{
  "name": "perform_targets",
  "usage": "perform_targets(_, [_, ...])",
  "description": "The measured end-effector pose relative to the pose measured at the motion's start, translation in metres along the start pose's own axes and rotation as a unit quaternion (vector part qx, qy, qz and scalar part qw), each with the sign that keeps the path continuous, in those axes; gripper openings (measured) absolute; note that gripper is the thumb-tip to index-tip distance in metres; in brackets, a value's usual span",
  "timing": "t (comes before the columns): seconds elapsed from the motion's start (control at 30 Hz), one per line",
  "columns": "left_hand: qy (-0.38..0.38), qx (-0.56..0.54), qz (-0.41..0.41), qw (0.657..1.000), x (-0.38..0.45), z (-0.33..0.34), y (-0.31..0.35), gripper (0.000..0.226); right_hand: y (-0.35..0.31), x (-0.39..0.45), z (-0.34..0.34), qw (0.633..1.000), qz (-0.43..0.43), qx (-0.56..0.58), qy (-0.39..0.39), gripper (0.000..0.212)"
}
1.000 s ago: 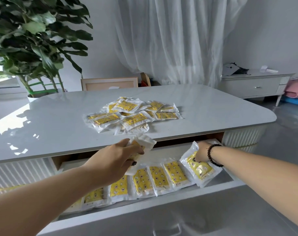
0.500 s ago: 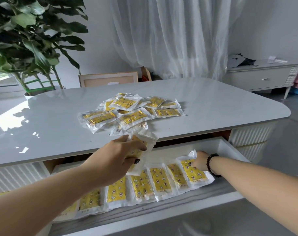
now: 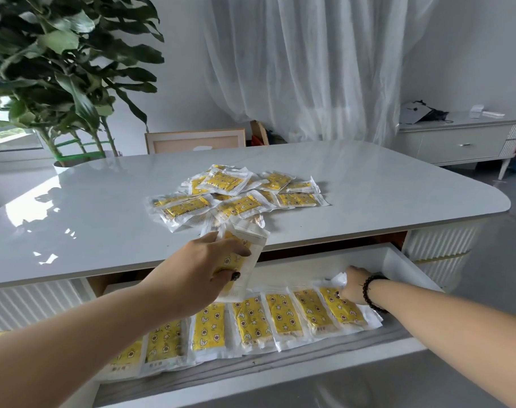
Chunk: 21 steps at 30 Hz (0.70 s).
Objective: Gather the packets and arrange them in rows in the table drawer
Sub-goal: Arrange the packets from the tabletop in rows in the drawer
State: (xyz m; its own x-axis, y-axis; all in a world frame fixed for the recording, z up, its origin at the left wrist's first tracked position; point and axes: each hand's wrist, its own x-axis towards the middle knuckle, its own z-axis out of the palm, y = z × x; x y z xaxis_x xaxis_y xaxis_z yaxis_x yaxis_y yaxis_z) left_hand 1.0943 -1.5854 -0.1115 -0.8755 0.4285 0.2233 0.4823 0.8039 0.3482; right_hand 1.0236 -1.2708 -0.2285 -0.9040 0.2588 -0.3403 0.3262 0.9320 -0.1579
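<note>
Row-filling step: right hand presses the end packet flat in the drawer; left hand pinches a spare packet — likely next beside it.

Glossy white table with a loose heap of yellow packets directly on its top

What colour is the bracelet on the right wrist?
Black, a string of dark beads: the bracelet shows in the head view, just behind the right hand.
</note>
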Motion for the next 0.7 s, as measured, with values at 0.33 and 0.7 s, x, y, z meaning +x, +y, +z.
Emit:
perform_targets(0.33, [-0.035, 0.02, -0.024, 0.999, -0.01, -0.011, -0.014, 0.039, -0.007, -0.019, -0.01, 0.991, -0.067, 0.039, 0.11, 0.047])
perform_targets(0.7, [-0.054, 0.037, -0.062, 0.996, -0.024, -0.027, -0.04, 0.039, -0.079, -0.069, -0.006, 0.893, -0.333, -0.296, -0.061, 0.099])
